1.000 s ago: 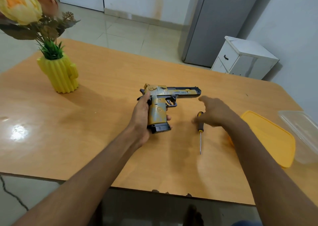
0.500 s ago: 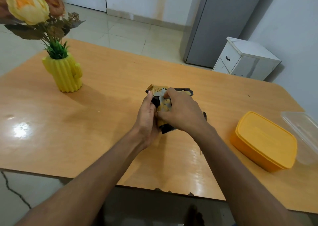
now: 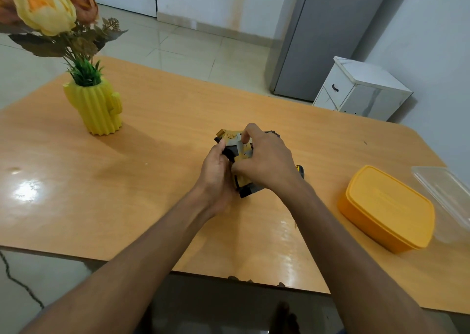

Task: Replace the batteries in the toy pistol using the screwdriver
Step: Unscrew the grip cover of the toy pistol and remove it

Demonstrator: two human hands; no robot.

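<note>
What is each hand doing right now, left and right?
Left hand: closed around the grip of the toy pistol.
Right hand: closed over the pistol's top and side, fingers curled on it.

No text, brand, number or sign can be read anywhere in the head view. The toy pistol (image 3: 237,147), at the centre of the frame, shows small dark marks on its yellow and grey side, but they are too small and too covered by the hands to make out as letters. The yellow box (image 3: 389,207) at the right of the frame has faint raised lines on its lid that may be embossed lettering; they are too blurred to read.
</note>
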